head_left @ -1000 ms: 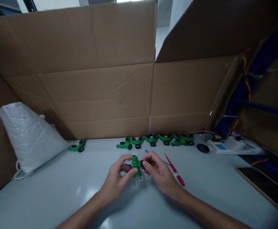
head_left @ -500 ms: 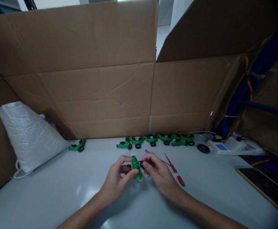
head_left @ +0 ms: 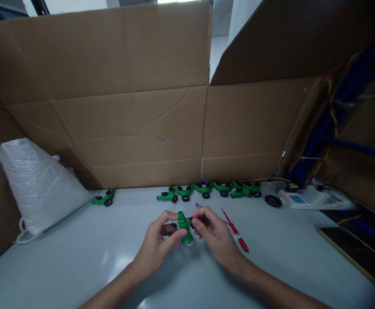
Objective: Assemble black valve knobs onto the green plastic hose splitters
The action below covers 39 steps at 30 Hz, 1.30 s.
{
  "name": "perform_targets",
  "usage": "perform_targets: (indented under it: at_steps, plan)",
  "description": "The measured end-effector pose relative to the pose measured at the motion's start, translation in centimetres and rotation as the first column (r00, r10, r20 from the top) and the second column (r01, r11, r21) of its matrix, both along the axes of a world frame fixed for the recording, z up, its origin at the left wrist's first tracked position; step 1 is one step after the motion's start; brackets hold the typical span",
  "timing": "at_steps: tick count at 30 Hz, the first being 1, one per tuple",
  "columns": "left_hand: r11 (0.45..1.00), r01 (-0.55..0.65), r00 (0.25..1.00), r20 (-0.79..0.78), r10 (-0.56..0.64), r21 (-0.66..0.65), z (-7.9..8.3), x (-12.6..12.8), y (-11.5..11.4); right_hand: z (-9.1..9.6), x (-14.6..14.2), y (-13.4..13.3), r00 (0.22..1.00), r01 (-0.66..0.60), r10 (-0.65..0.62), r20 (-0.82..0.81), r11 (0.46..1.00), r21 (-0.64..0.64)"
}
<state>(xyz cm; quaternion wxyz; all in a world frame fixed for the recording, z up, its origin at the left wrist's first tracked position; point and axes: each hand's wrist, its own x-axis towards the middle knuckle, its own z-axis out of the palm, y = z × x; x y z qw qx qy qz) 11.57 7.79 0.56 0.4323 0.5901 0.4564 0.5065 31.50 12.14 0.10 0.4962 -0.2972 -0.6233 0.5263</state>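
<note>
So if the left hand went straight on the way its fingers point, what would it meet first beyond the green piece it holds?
Most likely the right hand, whose fingertips are just across the green piece; exact depth is unclear from this one view.

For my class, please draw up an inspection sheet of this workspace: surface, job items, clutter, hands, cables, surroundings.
Surface: pale grey tabletop, with light reflections.
Job items: green part held up, small black piece at its side; similar green parts along the back edge.
Clutter: red-handled screwdriver, black ring, white bag, blue-ended item partly hidden behind the right hand.
Hands: left hand grips the green part; right hand pinches the black piece.
Cables: red-and-yellow wire by the blue frame; white cord beside the bag.
Surroundings: cardboard walls behind and at left.
</note>
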Motion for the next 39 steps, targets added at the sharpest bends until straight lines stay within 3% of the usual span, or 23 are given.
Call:
perform_targets:
  at_steps: [23,30,33,39]
  plan:
    - [0.997,0.043,0.998,0.057,-0.039,-0.067,0.7,0.5,-0.1,-0.3,-0.2,0.4,0.994,-0.086,0.079,-0.069,0.991,-0.102]
    - [0.998,-0.027,0.986,-0.160,0.036,0.054,1.2,-0.1,-0.1,0.4,0.0,0.6,0.982,-0.177,0.166,-0.092,0.977,-0.117]
    - [0.993,0.023,0.970,-0.243,0.006,0.116,1.2,0.0,-0.2,0.3,0.1,0.6,0.973,-0.209,0.197,-0.119,0.973,-0.101]
    - [0.987,-0.016,0.950,-0.306,0.064,0.157,1.1,0.2,-0.4,-0.5,0.3,0.9,0.957,-0.268,0.259,-0.133,0.962,-0.058]
